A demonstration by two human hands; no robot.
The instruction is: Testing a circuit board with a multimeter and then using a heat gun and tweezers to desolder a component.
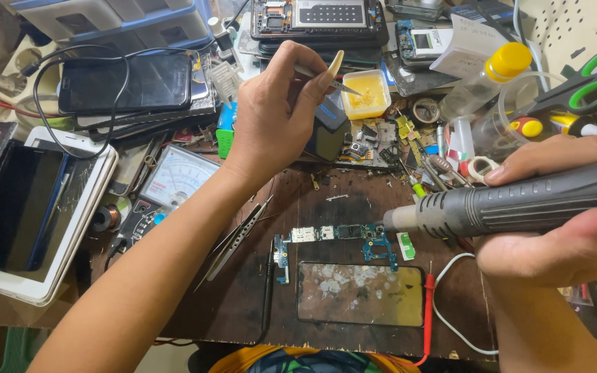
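Grey hot-air tool (519,204) is lying gripped in the right hand (561,228), its nozzle pointing at the circuit board (340,238) on the desk (243,304). Beyond the board, the left hand (274,114) is pinching tweezers (333,81) over a yellow flux tub (366,93).

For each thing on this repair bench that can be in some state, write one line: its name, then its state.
left hand: grip shut on tweezers
right hand: grip shut on hot-air tool
circuit board: bare, lying flat
yellow tub: open
tablet: screen dark
scissors: closed
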